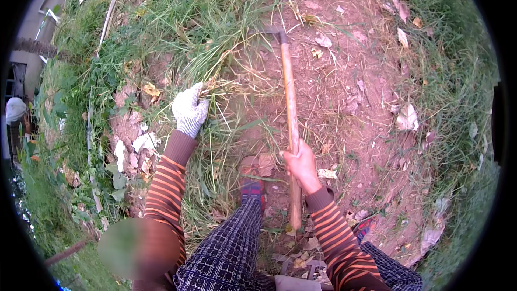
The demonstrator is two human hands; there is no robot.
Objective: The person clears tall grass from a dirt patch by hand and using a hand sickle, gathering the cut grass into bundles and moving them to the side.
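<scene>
A knitted grey-white glove covers my left hand (190, 107), whose fingers are closed on a bunch of long grass stems (220, 85), part green and part straw-coloured. Bare, my right hand (301, 163) grips the wooden handle (289, 85) of a hoe-like tool below its middle. The handle's lower end sticks out beneath my fist. At the far end is a dark metal head (278, 33), with a thin blade pointing left toward the grass; its edge is partly hidden among the stems. My shoe (252, 186) stands on the ground between my hands.
Reddish bare soil (363, 125) strewn with dry leaves (407, 117) and straw spreads to the right. Thick green grass (185, 20) grows ahead and left. A long thin pole (110, 10) lies at the left, and behind me is part of a low seat (297, 283).
</scene>
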